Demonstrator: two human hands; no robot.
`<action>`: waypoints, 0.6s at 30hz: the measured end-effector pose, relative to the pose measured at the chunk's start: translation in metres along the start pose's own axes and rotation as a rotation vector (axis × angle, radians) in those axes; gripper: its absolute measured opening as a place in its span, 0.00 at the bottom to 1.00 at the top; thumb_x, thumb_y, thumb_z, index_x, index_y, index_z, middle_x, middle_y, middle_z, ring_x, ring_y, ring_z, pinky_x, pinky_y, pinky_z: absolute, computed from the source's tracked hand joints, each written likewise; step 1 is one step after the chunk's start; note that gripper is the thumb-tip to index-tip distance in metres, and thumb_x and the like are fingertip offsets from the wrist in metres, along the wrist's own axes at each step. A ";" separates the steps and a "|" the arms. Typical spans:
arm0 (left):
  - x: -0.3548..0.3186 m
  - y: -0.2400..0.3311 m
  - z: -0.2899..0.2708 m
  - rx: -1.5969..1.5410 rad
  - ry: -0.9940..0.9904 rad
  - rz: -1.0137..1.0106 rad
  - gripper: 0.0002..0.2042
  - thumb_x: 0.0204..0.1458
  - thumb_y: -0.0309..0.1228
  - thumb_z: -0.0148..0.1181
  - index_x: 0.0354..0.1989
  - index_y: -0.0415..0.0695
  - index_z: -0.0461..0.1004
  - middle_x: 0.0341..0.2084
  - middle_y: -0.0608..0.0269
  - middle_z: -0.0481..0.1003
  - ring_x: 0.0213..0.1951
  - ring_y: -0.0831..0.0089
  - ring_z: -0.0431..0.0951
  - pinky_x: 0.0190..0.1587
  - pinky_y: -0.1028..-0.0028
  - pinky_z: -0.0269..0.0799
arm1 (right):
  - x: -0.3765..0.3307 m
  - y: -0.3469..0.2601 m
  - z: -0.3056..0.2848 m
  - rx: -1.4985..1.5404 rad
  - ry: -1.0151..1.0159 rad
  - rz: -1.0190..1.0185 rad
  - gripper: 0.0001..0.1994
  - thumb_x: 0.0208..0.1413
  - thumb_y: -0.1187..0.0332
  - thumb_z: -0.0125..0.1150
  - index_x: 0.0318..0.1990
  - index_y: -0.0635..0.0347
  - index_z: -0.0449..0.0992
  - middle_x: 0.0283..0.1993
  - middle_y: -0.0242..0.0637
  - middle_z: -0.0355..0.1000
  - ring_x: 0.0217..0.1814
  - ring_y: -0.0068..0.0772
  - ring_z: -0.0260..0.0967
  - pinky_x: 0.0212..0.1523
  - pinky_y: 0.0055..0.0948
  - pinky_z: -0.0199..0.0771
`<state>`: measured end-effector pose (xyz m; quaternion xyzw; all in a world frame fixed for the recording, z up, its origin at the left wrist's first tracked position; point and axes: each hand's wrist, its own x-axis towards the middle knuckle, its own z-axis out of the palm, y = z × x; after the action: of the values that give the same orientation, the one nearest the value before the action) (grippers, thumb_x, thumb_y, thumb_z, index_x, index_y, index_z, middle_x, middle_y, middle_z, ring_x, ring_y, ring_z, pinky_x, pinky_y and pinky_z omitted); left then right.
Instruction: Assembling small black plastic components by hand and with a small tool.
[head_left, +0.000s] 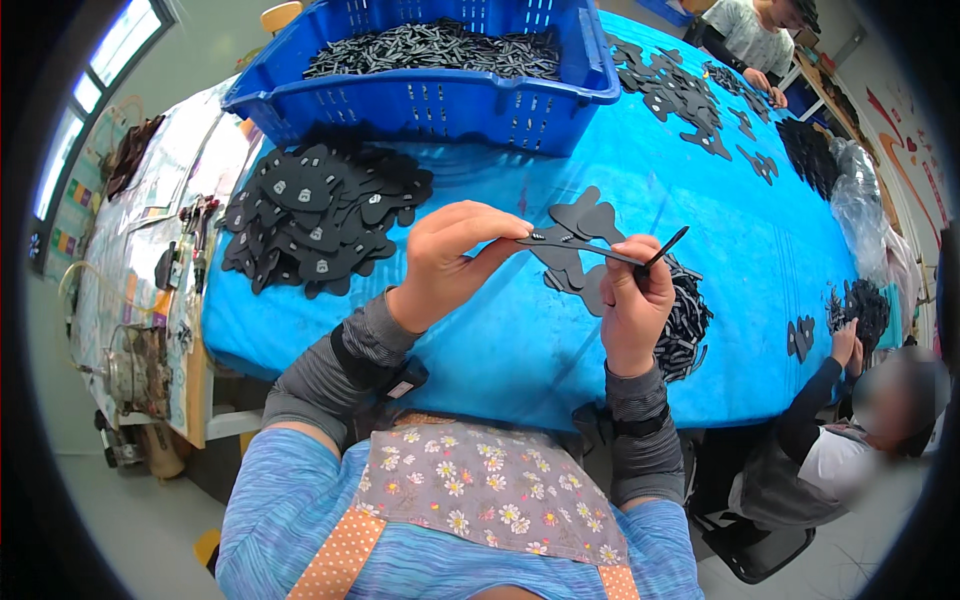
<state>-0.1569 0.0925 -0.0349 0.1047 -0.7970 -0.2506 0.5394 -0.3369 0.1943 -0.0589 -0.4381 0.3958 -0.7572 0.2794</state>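
Observation:
In front of me my left hand (452, 262) pinches one end of a thin dark flat piece (585, 246), seen nearly edge-on, with small light marks on it. The other end is gripped by my right hand (638, 310). A narrow black strip (672, 243) sticks up from between the right fingers; whether it is joined to the flat piece, I cannot tell. Beneath and behind lie several loose dark flat pieces with rounded lobes (588, 222). Right beside my right hand is a heap of short black strips (684, 325), partly hidden by that hand.
A blue crate (420, 108) full of small dark strips stands at the back. Left of my hands is a pile of dark lobed pieces (318, 220) on the blue table cover (480, 350). More pieces (680, 95) lie far right. Co-workers' hands (768, 88) work at the right.

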 end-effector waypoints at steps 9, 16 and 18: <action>-0.049 -0.056 0.019 -0.082 -0.078 -0.569 0.06 0.47 0.28 0.60 0.30 0.38 0.75 0.22 0.60 0.75 0.24 0.73 0.73 0.27 0.76 0.66 | 0.003 0.049 -0.010 -0.294 -0.022 0.474 0.05 0.52 0.70 0.59 0.33 0.59 0.69 0.20 0.21 0.60 0.16 0.09 0.51 0.15 0.14 0.48; -0.060 -0.061 0.022 -0.097 -0.295 -0.653 0.11 0.50 0.36 0.56 0.29 0.39 0.74 0.16 0.61 0.71 0.21 0.74 0.69 0.25 0.73 0.62 | 0.002 0.052 -0.017 -0.179 0.006 0.546 0.05 0.54 0.70 0.56 0.34 0.60 0.69 0.19 0.22 0.59 0.16 0.12 0.53 0.16 0.15 0.50; -0.058 -0.057 0.015 -0.053 -0.329 -0.645 0.11 0.51 0.37 0.55 0.29 0.40 0.74 0.16 0.62 0.71 0.21 0.75 0.68 0.25 0.73 0.62 | -0.001 0.051 -0.015 -0.149 0.021 0.548 0.05 0.54 0.69 0.56 0.34 0.60 0.69 0.20 0.22 0.59 0.16 0.12 0.53 0.16 0.15 0.51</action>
<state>-0.1534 0.0736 -0.1150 0.2947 -0.7925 -0.4420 0.2996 -0.3463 0.1732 -0.1069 -0.3263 0.5569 -0.6267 0.4366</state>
